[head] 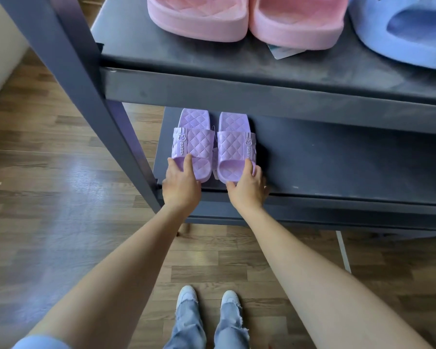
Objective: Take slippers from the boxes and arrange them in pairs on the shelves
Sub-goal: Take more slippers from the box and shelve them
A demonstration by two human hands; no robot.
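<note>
On the lower shelf (337, 159), left hand (181, 183) and right hand (248, 188) grip the purple slippers (194, 144) by the toes; push both evenly, kept parallel.

The left hand (181, 182) and right hand (248, 186) grip the purple slippers (194, 142) on the lower shelf (337, 167).

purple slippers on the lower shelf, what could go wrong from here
1. The purple slippers sit close to the front edge of the lower shelf, with the left hand and right hand gripping their toes. If let go here, a nudge could tip them onto the floor.
2. The upper shelf rail hangs just above the pair, so lifting the hands sharply might knock it.
</note>
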